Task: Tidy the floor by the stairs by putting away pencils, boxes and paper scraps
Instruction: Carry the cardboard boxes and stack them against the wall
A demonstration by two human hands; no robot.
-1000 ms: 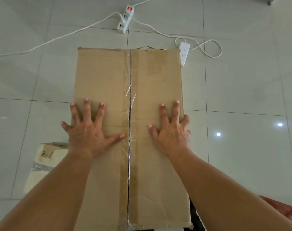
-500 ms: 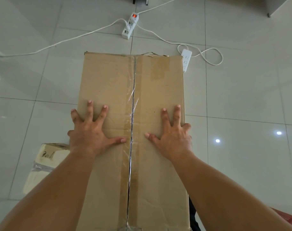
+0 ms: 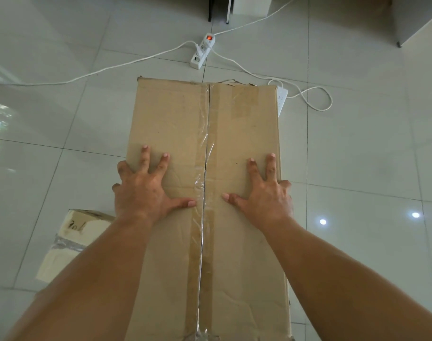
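As both hands (image 3: 146, 193) press (flat), box (image 3: 173, 114) rests.

Brown cardboard box (image 3: 239, 134), clear glossy tape seam; pale cream box (image 3: 69, 244), black scrawl; white power strip (image 3: 202, 51), orange-lit switch; grey-white tiles (image 3: 357, 156).

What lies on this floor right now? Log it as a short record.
main thing: large cardboard box, flaps shut, taped seam down the middle
left hand: flat on the box top, left of the seam
right hand: flat on the box top, right of the seam
at left: small box on the floor
beyond: power strip, red switch lit; second power strip partly hidden behind the box's far right corner
surface: tiled floor
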